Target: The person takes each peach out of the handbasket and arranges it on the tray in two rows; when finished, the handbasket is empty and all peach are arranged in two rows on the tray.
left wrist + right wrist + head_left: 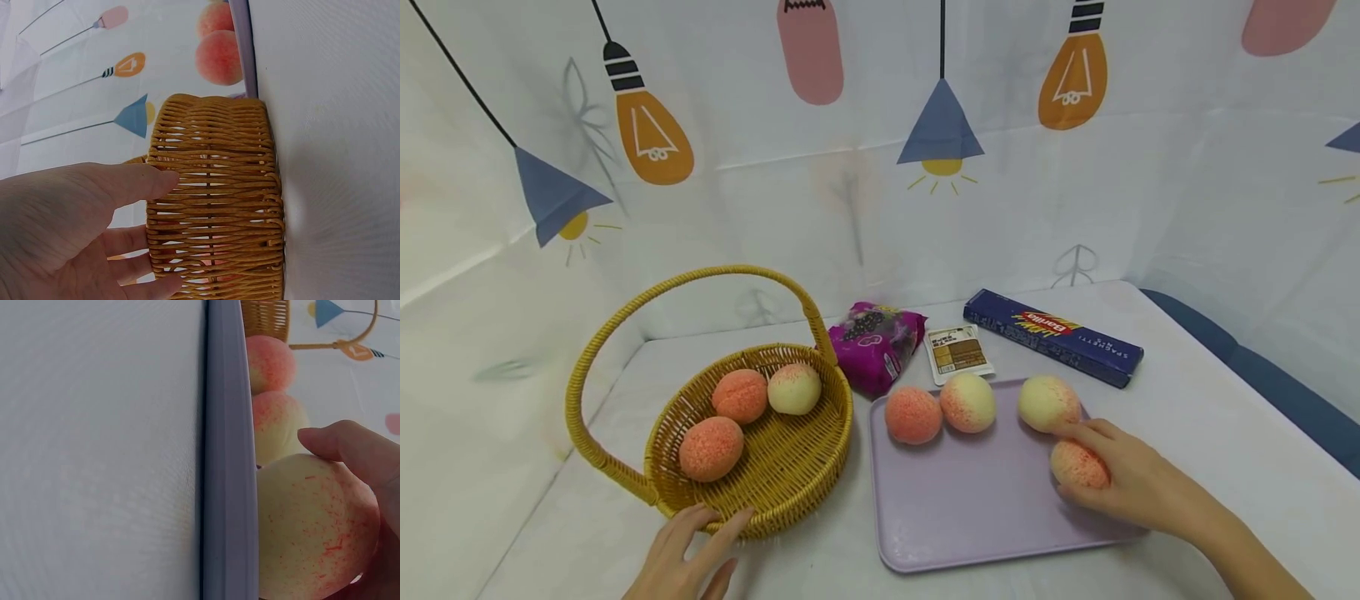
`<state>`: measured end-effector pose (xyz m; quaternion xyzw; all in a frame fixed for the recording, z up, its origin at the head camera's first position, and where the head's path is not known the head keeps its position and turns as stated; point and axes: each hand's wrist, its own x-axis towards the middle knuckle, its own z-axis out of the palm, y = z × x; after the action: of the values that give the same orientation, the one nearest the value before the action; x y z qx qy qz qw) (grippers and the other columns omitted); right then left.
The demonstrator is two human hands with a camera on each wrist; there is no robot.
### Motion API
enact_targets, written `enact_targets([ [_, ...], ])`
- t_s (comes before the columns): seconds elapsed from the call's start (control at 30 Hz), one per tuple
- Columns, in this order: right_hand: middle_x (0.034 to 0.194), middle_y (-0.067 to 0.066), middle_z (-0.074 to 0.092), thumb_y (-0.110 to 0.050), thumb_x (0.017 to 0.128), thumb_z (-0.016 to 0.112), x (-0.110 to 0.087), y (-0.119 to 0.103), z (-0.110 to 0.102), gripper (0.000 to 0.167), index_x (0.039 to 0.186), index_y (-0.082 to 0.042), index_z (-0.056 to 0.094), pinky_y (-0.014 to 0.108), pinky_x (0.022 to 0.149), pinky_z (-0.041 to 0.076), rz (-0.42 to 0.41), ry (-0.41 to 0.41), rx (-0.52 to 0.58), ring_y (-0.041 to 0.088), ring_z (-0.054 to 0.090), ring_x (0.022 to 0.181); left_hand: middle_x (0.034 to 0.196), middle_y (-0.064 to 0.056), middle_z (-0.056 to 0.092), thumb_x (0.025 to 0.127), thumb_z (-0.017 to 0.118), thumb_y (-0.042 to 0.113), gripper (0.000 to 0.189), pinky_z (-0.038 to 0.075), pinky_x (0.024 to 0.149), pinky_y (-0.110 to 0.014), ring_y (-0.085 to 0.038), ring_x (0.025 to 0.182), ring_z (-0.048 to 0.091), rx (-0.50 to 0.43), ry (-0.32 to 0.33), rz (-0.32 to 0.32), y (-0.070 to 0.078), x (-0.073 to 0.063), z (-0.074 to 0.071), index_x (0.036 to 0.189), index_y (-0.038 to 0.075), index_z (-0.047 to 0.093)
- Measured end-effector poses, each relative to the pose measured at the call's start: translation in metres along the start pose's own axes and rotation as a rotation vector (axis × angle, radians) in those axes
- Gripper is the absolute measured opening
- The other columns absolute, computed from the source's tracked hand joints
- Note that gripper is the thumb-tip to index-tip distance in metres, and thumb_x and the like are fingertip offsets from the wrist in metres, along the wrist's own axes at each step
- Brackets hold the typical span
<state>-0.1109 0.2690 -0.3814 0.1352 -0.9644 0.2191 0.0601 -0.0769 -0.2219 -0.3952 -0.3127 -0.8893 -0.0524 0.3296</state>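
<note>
My right hand [1123, 475] holds a yellow-pink peach [1078, 464] over the right side of the lilac tray [970, 508], thumb and fingers at its sides. In the right wrist view this peach [315, 528] shows large beside the tray's edge. Another peach [1047, 403] lies just behind it, close to the fingers. Two more, a red peach [913, 415] and a pale one [968, 402], sit at the tray's back left. My left hand [685, 554] touches the near rim of the wicker basket [797, 500], fingers spread. Three peaches lie inside, including a red one [711, 449].
Behind the tray lie a purple snack bag [876, 346], a small flat packet [958, 353] and a blue spaghetti box [1052, 336]. The basket's tall handle [700, 275] arches up at the left. A printed curtain [865, 208] hangs at the back.
</note>
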Motion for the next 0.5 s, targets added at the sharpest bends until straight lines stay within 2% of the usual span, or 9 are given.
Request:
enact_targets([
  [0.3, 0.111, 0.011, 0.055, -0.045, 0.07, 0.075, 0.0007, 0.0008, -0.0005, 0.06, 0.121, -0.017, 0.058, 0.051, 0.073, 0.049, -0.01, 0.0, 0.008, 0.022, 0.055, 0.088, 0.091, -0.002, 0.05, 0.096, 0.02, 0.046, 0.054, 0.036, 0.073, -0.035, -0.018, 0.084, 0.051, -0.005, 0.015, -0.004, 0.0002, -0.0004, 0.0014, 0.111, 0.019, 0.064],
  [0.5, 0.112, 0.013, 0.055, -0.046, 0.072, 0.074, 0.0002, -0.0006, 0.0002, 0.058, 0.119, -0.017, 0.059, 0.053, 0.075, 0.048, 0.007, -0.022, 0.018, 0.027, 0.056, 0.093, 0.09, -0.002, 0.05, 0.096, 0.021, 0.046, 0.054, 0.04, 0.069, -0.038, -0.018, 0.083, 0.051, -0.008, 0.012, -0.012, 0.0003, -0.001, 0.0019, 0.111, 0.019, 0.065],
])
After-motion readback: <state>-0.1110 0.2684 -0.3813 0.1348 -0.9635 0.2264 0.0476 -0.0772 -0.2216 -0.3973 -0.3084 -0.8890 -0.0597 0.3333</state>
